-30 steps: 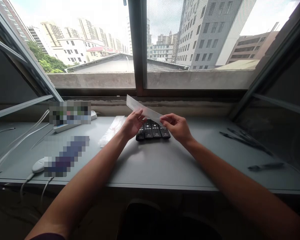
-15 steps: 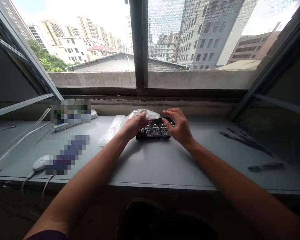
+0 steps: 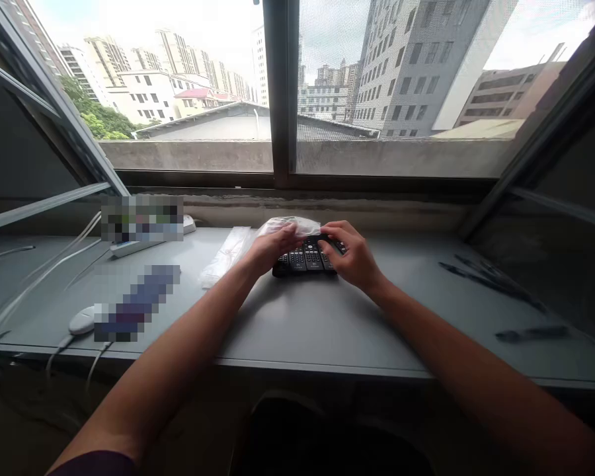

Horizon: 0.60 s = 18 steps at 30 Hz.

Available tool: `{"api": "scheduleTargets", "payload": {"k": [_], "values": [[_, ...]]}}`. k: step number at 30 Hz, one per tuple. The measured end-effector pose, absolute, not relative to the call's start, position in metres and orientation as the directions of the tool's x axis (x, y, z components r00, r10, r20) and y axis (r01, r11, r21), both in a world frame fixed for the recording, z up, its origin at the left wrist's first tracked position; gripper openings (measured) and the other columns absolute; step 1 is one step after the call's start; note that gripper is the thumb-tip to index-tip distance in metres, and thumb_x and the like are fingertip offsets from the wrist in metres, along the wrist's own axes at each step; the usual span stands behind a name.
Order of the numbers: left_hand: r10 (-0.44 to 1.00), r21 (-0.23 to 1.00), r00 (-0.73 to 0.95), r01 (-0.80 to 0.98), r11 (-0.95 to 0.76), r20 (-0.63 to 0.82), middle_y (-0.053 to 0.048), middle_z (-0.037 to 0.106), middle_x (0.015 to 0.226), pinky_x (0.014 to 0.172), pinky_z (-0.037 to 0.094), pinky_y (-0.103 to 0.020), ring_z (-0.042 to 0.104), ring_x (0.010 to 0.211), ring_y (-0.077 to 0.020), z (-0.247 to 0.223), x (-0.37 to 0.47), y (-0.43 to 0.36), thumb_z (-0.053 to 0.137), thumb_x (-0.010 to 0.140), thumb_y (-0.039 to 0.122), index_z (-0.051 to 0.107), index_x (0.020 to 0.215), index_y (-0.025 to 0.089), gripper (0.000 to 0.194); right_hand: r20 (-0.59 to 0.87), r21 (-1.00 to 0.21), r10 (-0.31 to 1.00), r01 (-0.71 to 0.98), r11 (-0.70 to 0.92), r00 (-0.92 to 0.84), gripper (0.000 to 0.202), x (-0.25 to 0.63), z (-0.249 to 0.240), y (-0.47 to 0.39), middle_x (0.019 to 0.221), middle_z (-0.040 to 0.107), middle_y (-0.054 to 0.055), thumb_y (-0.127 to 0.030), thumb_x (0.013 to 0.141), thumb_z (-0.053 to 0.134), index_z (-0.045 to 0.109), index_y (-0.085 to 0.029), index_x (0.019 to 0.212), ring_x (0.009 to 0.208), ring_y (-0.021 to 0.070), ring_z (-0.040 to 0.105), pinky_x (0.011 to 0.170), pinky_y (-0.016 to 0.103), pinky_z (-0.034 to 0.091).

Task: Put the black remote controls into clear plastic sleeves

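My left hand is closed on a crumpled clear plastic bag, which lies over the far ends of several black remote controls. The remotes rest side by side on the grey desk, their lower buttons facing me. At the bag's right edge, my right hand has its fingers bent, with index finger and thumb close together on the plastic. Its palm hangs over the rightmost remote and hides part of it. Left of my left hand lies a stack of flat clear plastic bags.
A white power strip with blurred-out items stands at the back left. Nearer are a blurred flat object, a white round charger and white cables. Several dark pens lie on the right. A window closes off the desk's back.
My right hand's fingers have closed in from slightly apart to the right edge of the plastic bag. My left hand still holds the bag; the view has shifted slightly.
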State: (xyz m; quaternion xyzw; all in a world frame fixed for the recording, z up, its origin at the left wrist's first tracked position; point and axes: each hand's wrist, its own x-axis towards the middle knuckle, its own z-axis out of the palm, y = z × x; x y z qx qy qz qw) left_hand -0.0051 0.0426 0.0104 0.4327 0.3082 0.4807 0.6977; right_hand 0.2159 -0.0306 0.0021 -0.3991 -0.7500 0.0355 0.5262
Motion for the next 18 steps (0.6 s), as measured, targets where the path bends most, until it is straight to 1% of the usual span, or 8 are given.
{"api": "scheduleTargets", "payload": {"k": [2,4,8,12,14,18], "values": [[0.938,0.902,0.347,-0.405,0.147,0.003,-0.013,0.081,0.112,0.108,0.063,-0.038,0.082,0.106,-0.0246,0.0090,-0.0064,0.0439,0.090,0.092,0.029,0.076,0.107,0.013,0.026,0.776,-0.473,0.619,0.539,0.697,-0.120,0.028,0.2159,0.0021,-0.0302,0.130,0.070,0.011,-0.036,0.105,0.068,0.077,-0.027,0.131,0.120,0.0310,0.069,0.102,0.049,0.064],[0.939,0.908,0.344,-0.402,0.121,0.028,-0.013,0.081,0.113,0.107,0.063,-0.039,0.082,0.106,-0.0250,0.0079,-0.0073,0.0445,0.091,0.091,0.031,0.076,0.108,0.013,0.028,0.786,-0.453,0.601,0.527,0.719,-0.145,0.030,0.2155,0.0013,-0.0297,0.131,0.068,0.012,-0.036,0.105,0.068,0.076,-0.027,0.133,0.122,0.0315,0.069,0.105,0.050,0.064],[0.938,0.932,0.344,-0.351,0.089,0.040,-0.014,0.082,0.112,0.103,0.065,-0.039,0.082,0.103,-0.0263,0.0066,-0.0081,0.0435,0.091,0.090,0.032,0.078,0.108,0.012,0.030,0.779,-0.420,0.598,0.550,0.721,-0.190,0.026,0.2143,-0.0003,-0.0300,0.132,0.066,0.013,-0.035,0.105,0.067,0.078,-0.027,0.128,0.125,0.0319,0.068,0.112,0.051,0.060],[0.928,0.955,0.372,-0.285,0.076,0.037,-0.017,0.083,0.108,0.100,0.066,-0.039,0.082,0.103,-0.0280,0.0064,-0.0082,0.0411,0.091,0.090,0.035,0.080,0.106,0.011,0.032,0.781,-0.422,0.592,0.533,0.734,-0.198,0.024,0.2141,0.0012,-0.0315,0.133,0.065,0.012,-0.034,0.105,0.068,0.080,-0.026,0.124,0.126,0.0310,0.068,0.112,0.050,0.060],[0.930,0.958,0.366,-0.277,0.072,0.036,-0.017,0.083,0.106,0.096,0.068,-0.038,0.082,0.099,-0.0278,0.0076,-0.0075,0.0404,0.091,0.090,0.035,0.081,0.107,0.011,0.031,0.772,-0.423,0.600,0.533,0.733,-0.212,0.022,0.2144,0.0030,-0.0324,0.135,0.065,0.012,-0.034,0.105,0.068,0.083,-0.027,0.119,0.128,0.0309,0.067,0.112,0.050,0.060],[0.961,0.936,0.275,-0.338,0.095,0.002,-0.015,0.082,0.106,0.082,0.070,-0.036,0.082,0.091,-0.0262,0.0124,-0.0048,0.0418,0.085,0.093,0.034,0.080,0.110,0.012,0.028,0.770,-0.410,0.604,0.564,0.716,-0.207,0.021,0.2161,0.0067,-0.0332,0.135,0.072,0.009,-0.033,0.107,0.065,0.085,-0.030,0.112,0.129,0.0321,0.068,0.113,0.054,0.058]]}}
